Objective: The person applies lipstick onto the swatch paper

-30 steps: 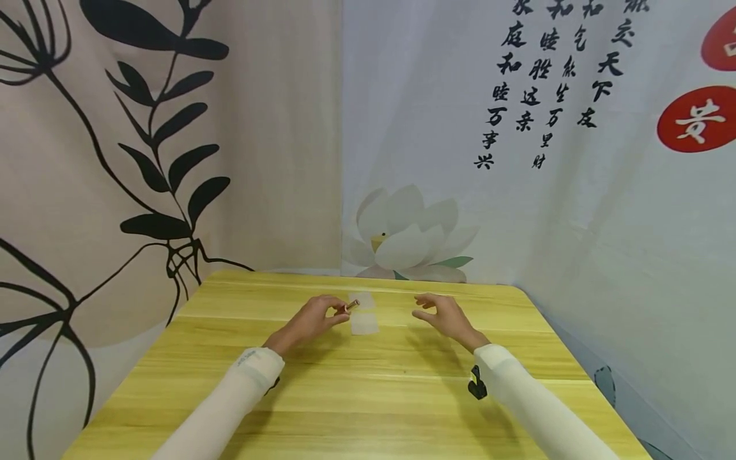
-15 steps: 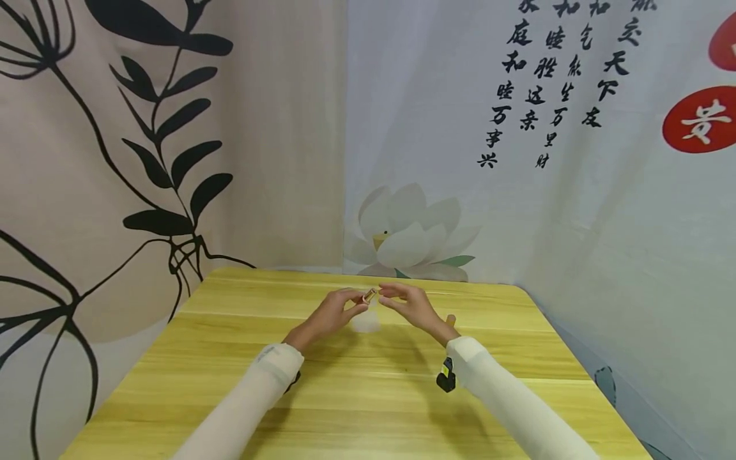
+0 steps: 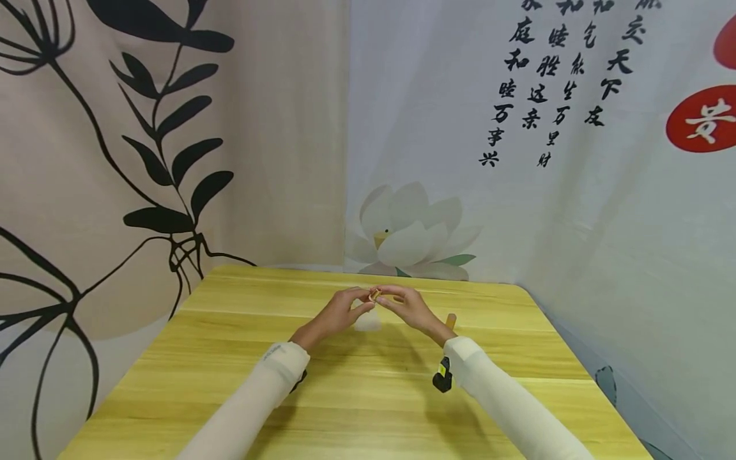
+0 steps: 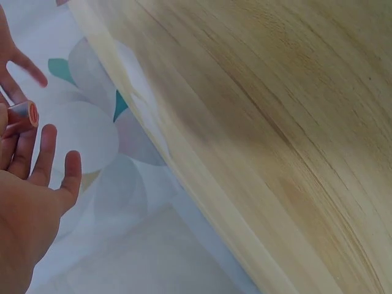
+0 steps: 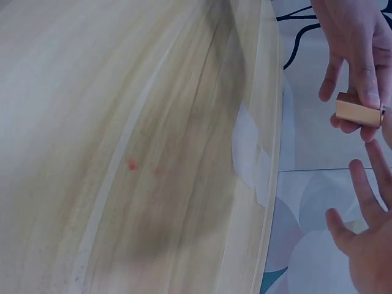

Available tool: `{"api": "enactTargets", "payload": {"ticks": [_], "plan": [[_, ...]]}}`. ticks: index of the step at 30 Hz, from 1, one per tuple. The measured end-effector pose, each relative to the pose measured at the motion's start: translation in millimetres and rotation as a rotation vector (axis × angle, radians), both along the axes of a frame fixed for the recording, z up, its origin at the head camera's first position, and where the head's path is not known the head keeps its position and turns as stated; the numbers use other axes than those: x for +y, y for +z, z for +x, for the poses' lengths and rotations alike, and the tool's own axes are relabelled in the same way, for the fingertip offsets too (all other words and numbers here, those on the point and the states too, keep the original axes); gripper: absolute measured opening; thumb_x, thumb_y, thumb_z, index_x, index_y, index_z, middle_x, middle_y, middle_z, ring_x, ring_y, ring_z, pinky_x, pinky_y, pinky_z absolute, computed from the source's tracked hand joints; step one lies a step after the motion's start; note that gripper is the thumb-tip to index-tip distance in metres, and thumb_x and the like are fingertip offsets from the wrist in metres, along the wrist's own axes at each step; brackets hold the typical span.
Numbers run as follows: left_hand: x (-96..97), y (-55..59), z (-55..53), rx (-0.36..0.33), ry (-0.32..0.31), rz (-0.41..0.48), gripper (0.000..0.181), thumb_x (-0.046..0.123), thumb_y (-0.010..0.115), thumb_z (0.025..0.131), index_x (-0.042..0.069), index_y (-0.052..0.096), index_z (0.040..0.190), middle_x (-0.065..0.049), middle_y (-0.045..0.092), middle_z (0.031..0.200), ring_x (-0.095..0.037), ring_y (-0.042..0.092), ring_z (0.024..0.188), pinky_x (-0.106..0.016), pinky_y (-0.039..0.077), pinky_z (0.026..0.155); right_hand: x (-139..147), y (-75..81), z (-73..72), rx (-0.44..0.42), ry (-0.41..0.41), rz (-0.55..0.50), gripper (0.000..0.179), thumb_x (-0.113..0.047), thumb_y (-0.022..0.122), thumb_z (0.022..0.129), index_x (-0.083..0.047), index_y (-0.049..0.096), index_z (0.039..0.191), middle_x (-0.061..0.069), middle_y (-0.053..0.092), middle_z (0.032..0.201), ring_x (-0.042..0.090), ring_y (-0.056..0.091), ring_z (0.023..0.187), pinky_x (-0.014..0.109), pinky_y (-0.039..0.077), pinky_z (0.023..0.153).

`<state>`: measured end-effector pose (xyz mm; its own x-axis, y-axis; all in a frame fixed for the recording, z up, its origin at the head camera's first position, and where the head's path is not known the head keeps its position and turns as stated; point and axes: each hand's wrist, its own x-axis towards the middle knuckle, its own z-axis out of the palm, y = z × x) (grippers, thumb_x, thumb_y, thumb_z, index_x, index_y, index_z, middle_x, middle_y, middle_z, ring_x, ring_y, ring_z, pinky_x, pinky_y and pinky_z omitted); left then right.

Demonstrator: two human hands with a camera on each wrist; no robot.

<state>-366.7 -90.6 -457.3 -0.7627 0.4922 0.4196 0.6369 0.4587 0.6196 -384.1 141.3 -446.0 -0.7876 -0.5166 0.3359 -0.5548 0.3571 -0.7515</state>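
L hand (image 3: 338,310) pinches sm. boxy gold-toned tube (image 5: 359,113) nr. wood-grain tbl. (image 3: 368,383)

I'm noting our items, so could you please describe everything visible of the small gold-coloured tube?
The tube has shiny, metallic-looking copper-gold sides, flat in the right wrist view, and a reddish end in the left wrist view. It is tilted, held off the table by the left hand; the right hand is close, contact unclear.

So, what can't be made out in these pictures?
Gold item: too small in the head view, partly covered by fingers.
Right hand: cut off by the right wrist view's right edge, leaving its grip unclear.
Brown object: lower end hidden by the right wrist, head view.
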Motion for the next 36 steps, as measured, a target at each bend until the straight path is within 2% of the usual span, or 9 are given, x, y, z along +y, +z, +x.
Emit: {"api": "enactTargets", "payload": {"ticks": [4, 12, 18, 26, 31, 36], "plan": [[1.3, -0.3, 1.6, 0.000, 0.002, 0.008, 0.034, 0.021, 0.063, 0.106, 0.008, 0.067, 0.137, -0.007, 0.069, 0.129, -0.025, 0.064, 0.119, -0.049, 0.051, 0.103, 0.7, -1.6, 0.3, 0.005, -0.031, 0.004, 0.035, -0.020, 0.069, 0.102, -0.005, 0.069, 0.134, 0.013, 0.064, 0.141, 0.035, 0.057, 0.134, 0.063, 0.039, 0.111], [3.2, -4.5, 0.9, -0.007, 0.037, -0.001, 0.028, 0.024, 0.066, 0.104, 0.013, 0.072, 0.128, -0.002, 0.073, 0.120, -0.023, 0.066, 0.115, -0.047, 0.053, 0.100, -8.0, -7.4, 0.9, 0.070, -0.129, 0.009, 0.024, -0.023, 0.074, 0.099, -0.010, 0.075, 0.118, 0.008, 0.071, 0.129, 0.032, 0.067, 0.119, 0.062, 0.047, 0.105], [3.4, -5.6, 2.1, -0.005, 0.066, 0.007, 0.025, 0.023, 0.068, 0.103, 0.011, 0.073, 0.125, -0.004, 0.073, 0.118, -0.025, 0.067, 0.114, -0.049, 0.054, 0.099, -15.4, -9.9, 3.2, 0.111, -0.174, -0.003, 0.020, -0.023, 0.076, 0.098, -0.011, 0.076, 0.113, 0.009, 0.075, 0.121, 0.031, 0.070, 0.113, 0.061, 0.049, 0.103], [5.1, -5.1, 4.9, 0.048, 0.182, 0.010, 0.017, 0.023, 0.073, 0.099, 0.013, 0.078, 0.112, -0.001, 0.075, 0.106, -0.025, 0.069, 0.105, -0.049, 0.056, 0.093, -26.3, -14.4, 4.5, 0.144, -0.229, -0.061, 0.015, -0.023, 0.077, 0.096, -0.011, 0.077, 0.104, 0.006, 0.078, 0.109, 0.027, 0.073, 0.106, 0.059, 0.051, 0.100], [5.1, -5.7, 3.4, 0.080, 0.193, 0.014, 0.014, 0.024, 0.073, 0.099, 0.014, 0.078, 0.108, 0.001, 0.075, 0.100, -0.024, 0.070, 0.100, -0.045, 0.056, 0.090, -30.8, -14.3, 6.2, 0.117, -0.259, -0.084, 0.021, -0.026, 0.076, 0.097, -0.009, 0.077, 0.110, 0.006, 0.078, 0.108, 0.026, 0.073, 0.103, 0.056, 0.053, 0.099], [2.8, -4.5, 4.0, 0.037, 0.114, 0.047, 0.019, 0.021, 0.069, 0.102, 0.011, 0.075, 0.117, -0.003, 0.075, 0.108, -0.023, 0.070, 0.103, -0.045, 0.057, 0.092, -30.1, -12.5, 9.2, 0.027, -0.200, -0.108, 0.034, -0.025, 0.070, 0.102, -0.009, 0.071, 0.132, 0.008, 0.073, 0.125, 0.028, 0.068, 0.117, 0.058, 0.049, 0.104]]}}
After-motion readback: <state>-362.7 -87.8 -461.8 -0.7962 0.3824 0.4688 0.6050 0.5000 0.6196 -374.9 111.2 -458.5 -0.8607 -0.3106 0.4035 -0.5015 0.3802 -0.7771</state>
